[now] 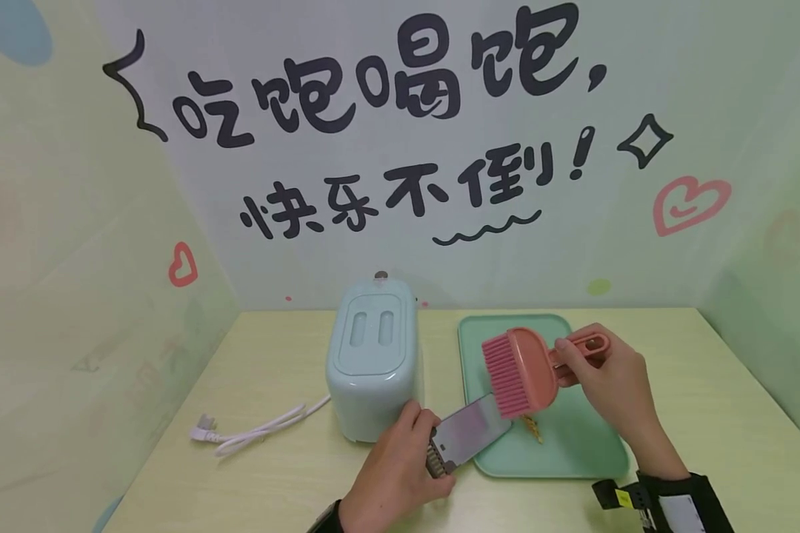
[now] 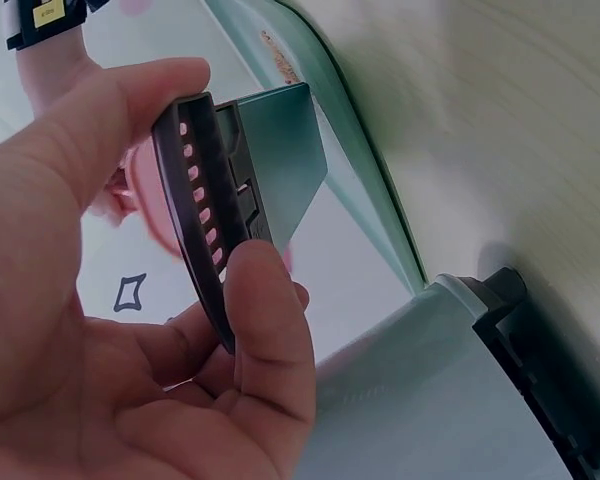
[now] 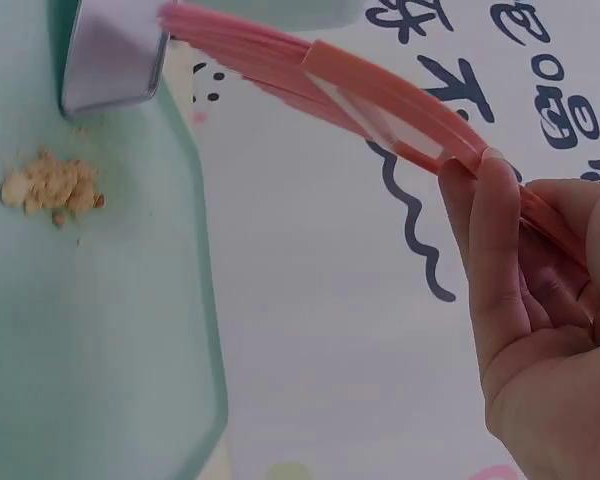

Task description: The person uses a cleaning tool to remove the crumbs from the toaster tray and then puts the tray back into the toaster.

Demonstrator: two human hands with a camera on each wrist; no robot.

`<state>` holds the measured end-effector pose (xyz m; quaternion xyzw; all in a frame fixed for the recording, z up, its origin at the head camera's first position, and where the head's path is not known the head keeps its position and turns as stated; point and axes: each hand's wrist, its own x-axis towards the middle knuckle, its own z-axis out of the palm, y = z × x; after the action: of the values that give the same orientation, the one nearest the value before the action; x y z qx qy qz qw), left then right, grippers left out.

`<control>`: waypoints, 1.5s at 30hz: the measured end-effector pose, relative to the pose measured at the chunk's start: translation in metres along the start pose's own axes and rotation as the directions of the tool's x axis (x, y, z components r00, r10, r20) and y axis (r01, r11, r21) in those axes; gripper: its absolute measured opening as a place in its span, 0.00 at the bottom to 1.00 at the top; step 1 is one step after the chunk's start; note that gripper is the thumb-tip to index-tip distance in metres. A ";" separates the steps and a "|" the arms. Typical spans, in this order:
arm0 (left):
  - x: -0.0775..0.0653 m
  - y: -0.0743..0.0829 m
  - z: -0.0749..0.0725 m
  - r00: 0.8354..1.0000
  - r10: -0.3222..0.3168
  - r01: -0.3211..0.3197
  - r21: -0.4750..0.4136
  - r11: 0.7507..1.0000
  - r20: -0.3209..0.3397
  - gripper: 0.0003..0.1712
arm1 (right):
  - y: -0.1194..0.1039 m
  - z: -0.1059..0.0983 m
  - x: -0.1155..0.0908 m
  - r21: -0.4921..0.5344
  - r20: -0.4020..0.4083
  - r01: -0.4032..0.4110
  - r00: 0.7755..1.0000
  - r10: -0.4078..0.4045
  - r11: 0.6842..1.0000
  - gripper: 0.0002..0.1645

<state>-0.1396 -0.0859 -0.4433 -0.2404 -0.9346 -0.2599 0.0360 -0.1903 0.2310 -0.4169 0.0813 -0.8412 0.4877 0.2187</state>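
Observation:
My left hand (image 1: pixel 400 463) grips the dark slotted end of a metal crumb tray (image 1: pixel 475 426), thumb on one side and fingers on the other in the left wrist view. The plate's far end reaches over the left edge of a green serving tray (image 1: pixel 573 451). By its looped handle, my right hand (image 1: pixel 616 381) holds a pink brush (image 1: pixel 535 370) above that tray, bristles pointing left. The bristles overlap the plate's tip in the head view; whether they touch cannot be told. A small heap of pale crumbs (image 3: pixel 52 187) lies on the green tray below.
A light blue toaster (image 1: pixel 373 363) with a lid on top stands just left of the crumb tray. Its white power cord (image 1: pixel 260 431) lies bundled on the wooden table (image 1: pixel 273 492). Printed walls (image 1: pixel 307 274) enclose the table at the back and sides.

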 end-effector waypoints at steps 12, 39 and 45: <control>0.003 0.000 0.001 0.999 -0.027 0.027 -0.002 1.000 0.025 0.34 | -0.005 0.010 0.000 0.092 0.245 -0.115 0.965 0.089 0.989 0.13; 0.006 0.000 0.003 1.000 -0.011 0.011 0.004 1.000 0.002 0.34 | 0.001 -0.006 0.005 -0.037 0.133 -0.019 0.991 0.023 0.999 0.11; 0.006 0.001 0.003 1.000 -0.022 0.022 0.005 1.000 0.013 0.34 | -0.001 -0.002 0.006 0.013 0.287 -0.129 0.950 0.120 0.992 0.15</control>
<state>-0.1447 -0.0810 -0.4444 -0.2317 -0.9380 -0.2564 0.0276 -0.1952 0.2322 -0.4125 0.1013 -0.8596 0.4969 0.0624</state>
